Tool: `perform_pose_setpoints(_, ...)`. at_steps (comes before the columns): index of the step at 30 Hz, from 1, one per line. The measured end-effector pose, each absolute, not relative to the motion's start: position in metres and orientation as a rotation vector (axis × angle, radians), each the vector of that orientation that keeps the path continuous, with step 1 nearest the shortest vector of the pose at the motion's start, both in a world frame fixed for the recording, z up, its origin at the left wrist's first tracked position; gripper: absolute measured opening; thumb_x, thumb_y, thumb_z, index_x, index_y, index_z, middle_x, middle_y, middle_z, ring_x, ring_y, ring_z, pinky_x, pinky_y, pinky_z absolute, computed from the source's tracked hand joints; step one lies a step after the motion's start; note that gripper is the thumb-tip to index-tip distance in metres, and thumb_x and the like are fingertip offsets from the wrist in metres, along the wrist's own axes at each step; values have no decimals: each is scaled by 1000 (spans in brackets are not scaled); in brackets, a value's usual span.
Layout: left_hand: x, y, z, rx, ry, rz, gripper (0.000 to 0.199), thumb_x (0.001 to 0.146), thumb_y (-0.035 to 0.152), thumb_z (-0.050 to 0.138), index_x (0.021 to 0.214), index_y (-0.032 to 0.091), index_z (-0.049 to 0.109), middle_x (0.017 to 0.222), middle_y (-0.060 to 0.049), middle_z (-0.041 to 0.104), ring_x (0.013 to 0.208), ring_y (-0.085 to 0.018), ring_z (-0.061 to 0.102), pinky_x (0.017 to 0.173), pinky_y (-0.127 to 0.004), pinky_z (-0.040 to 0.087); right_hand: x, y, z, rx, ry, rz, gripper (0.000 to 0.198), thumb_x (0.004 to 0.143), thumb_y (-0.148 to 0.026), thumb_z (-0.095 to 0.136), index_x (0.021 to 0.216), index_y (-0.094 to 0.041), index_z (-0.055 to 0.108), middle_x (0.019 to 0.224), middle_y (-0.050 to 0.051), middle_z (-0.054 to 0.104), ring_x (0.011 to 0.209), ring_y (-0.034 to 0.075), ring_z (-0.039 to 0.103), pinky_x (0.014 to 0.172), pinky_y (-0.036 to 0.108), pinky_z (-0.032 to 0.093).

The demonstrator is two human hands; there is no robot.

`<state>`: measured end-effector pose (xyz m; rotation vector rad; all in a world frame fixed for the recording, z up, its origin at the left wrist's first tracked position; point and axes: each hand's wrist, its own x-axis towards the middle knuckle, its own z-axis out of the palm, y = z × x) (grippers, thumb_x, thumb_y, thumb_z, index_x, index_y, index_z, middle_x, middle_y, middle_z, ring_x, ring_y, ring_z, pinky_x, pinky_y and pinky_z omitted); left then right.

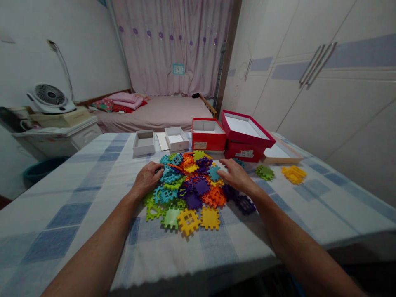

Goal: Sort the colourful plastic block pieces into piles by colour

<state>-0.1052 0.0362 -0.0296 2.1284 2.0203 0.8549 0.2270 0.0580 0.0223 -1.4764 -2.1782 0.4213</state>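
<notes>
A heap of colourful plastic interlocking tiles lies in front of me, in blue, green, orange, purple and yellow. At the heap's left edge is my left hand, its fingers curled in beside blue tiles; what they hold, if anything, is hidden. My right hand reaches over the right edge, with a blue tile at its thumb and fingertips. Beneath the right wrist lie purple tiles. A blue tile shows just behind that hand.
Small groups of green tiles and yellow tiles lie to the right. Along the back stand two white boxes, a red box, a larger red box with its lid and a shallow tray. A checked cloth covers the table.
</notes>
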Motion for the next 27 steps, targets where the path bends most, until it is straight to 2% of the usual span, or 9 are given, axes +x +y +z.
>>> perform_pose_setpoints(3, -106, 36, -28, 2116, 2021, 837, 41, 83, 40, 42, 103, 17, 69, 100, -7, 66, 97, -22, 60, 92, -32, 45, 245, 41, 32, -1540, -2355, 220, 50, 87, -35, 53, 130, -11, 52, 126, 18, 56, 113, 29, 55, 94, 38, 43)
perform_pose_setpoints(7, -106, 36, -28, 2133, 2008, 818, 45, 83, 42, 40, 104, 15, 69, 99, -9, 65, 96, -23, 61, 91, -33, 46, 268, 16, 31, -1519, -2548, 405, 51, 84, -43, 60, 129, -19, 54, 123, 11, 58, 105, 25, 59, 90, 36, 45)
perform_pose_setpoints(12, -109, 37, -30, 2142, 2013, 814, 48, 81, 44, 39, 103, 14, 70, 98, -10, 65, 93, -24, 61, 87, -33, 47, 281, 4, 11, -1436, -2513, 415, 48, 82, -33, 62, 127, -17, 56, 117, 11, 59, 107, 24, 56, 95, 36, 43)
perform_pose_setpoints(17, -109, 36, -28, 2123, 2015, 810, 47, 80, 45, 40, 103, 16, 70, 101, -8, 66, 93, -24, 62, 87, -33, 47, 302, -3, 10, -1442, -2288, 328, 48, 84, -36, 58, 127, -16, 55, 119, 11, 59, 110, 23, 55, 97, 36, 43)
perform_pose_setpoints(23, -108, 35, -26, 2109, 2037, 771, 52, 79, 47, 38, 104, 14, 69, 105, -11, 66, 96, -25, 61, 89, -35, 47, 304, -27, 4, -1518, -2407, 329, 48, 81, -36, 61, 126, -17, 57, 119, 13, 59, 110, 27, 54, 97, 42, 41)
perform_pose_setpoints(27, -108, 35, -25, 2095, 2037, 769, 53, 79, 49, 38, 104, 14, 69, 105, -11, 66, 92, -25, 62, 87, -35, 48, 300, -34, -1, -1550, -2367, 305, 45, 83, -30, 58, 125, -16, 57, 117, 13, 60, 108, 25, 54, 97, 41, 41)
